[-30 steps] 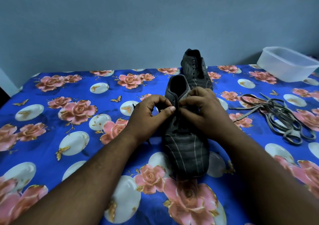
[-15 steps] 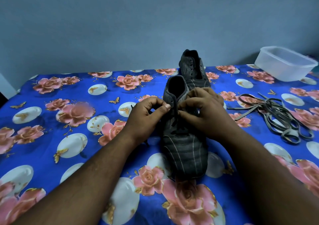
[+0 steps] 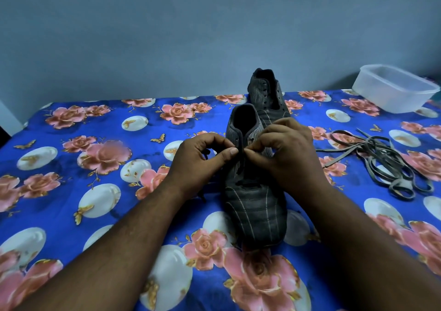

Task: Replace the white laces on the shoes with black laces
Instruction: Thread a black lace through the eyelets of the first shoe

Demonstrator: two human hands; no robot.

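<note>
Surface: a table under a blue cloth [image 3: 71,205] printed with pink roses, white ovals and gold butterflies.
Room: a plain grey-blue wall [image 3: 167,31] rises right behind the far edge.
Near shoe [image 3: 254,205]: centre, toe nearest, dark with pale stripes.
Far shoe [image 3: 267,93]: just behind it, by the wall.
Left hand [image 3: 198,160]: pinching a dark lace at the near shoe's eyelets.
Right hand [image 3: 286,153]: pinching there too, fingertips nearly meeting the left's.
Loose laces [image 3: 386,165]: greyish tangle, right.
Tub [image 3: 393,88]: clear plastic, far right.
</note>
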